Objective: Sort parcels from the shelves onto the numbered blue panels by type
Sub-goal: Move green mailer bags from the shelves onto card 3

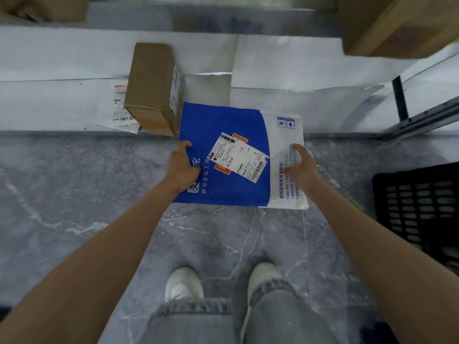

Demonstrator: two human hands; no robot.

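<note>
A flat blue-and-white mailer bag [228, 125] with a white shipping label lies half over the front edge of the low shelf [335, 112]. My left hand [182, 165] grips its left blue edge, thumb on top. At the bag's white right side my right hand [299, 165] holds the edge, fingers curled on the printed panel. A brown cardboard box [152, 88] with a label on its side stands on the shelf just left of the bag, touching its corner. No numbered blue panel is in view.
A white flat parcel [121, 112] lies under and left of the brown box. A large cardboard box [397, 23] sits at the upper right. A black slotted crate [419, 207] stands on the grey marble floor at the right. My white shoes [185, 284] stand below.
</note>
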